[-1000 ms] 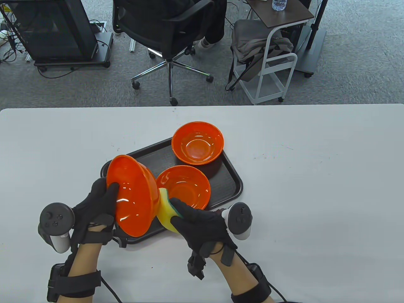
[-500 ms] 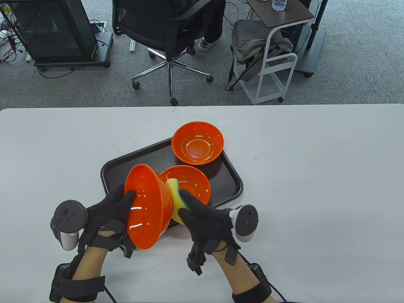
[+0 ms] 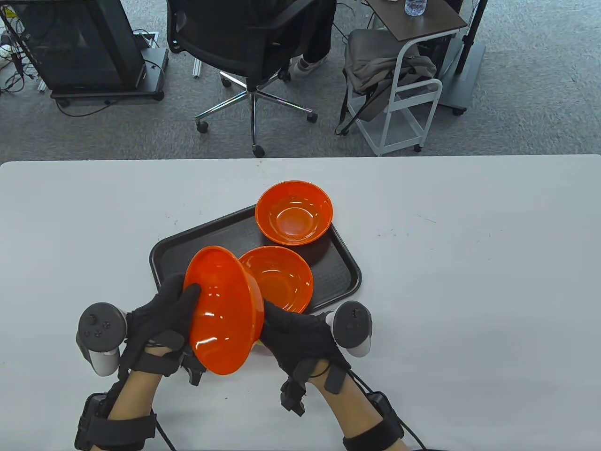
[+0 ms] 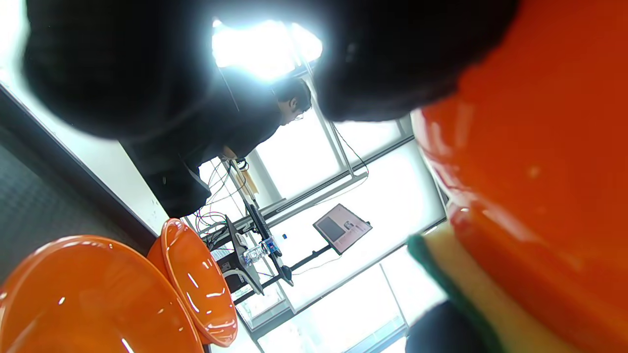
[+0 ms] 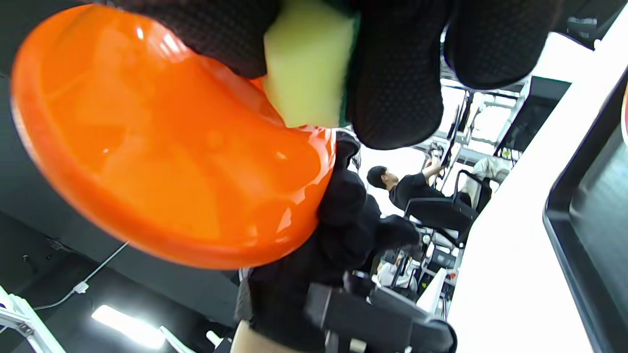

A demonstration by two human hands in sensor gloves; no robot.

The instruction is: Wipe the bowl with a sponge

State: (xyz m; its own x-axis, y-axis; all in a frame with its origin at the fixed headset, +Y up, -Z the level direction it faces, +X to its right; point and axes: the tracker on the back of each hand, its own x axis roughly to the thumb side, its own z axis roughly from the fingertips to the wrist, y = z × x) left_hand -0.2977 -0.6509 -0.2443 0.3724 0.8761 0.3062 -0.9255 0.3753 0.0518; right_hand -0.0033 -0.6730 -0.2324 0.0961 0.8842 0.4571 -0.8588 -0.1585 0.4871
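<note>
My left hand (image 3: 159, 314) grips an orange bowl (image 3: 223, 310) by its rim and holds it tilted on its side above the tray's near edge. My right hand (image 3: 296, 331) holds a yellow and green sponge (image 5: 306, 73) pressed against the bowl's outer underside. In the table view the sponge is almost hidden behind the bowl. The left wrist view shows the sponge (image 4: 471, 289) against the bowl (image 4: 539, 171). The right wrist view shows the bowl's outside (image 5: 162, 147) with my fingers (image 5: 397, 83) around the sponge.
A dark tray (image 3: 188, 239) lies on the white table (image 3: 469, 282). Two more orange bowls stand upright on it, one in the middle (image 3: 281, 277) and one at its far corner (image 3: 294, 212). An office chair and a cart stand beyond the table.
The bowl has tilted and shifted right from a second ago. My right hand has slid the sponge down and behind the bowl, so it is now nearly hidden in the table view.
</note>
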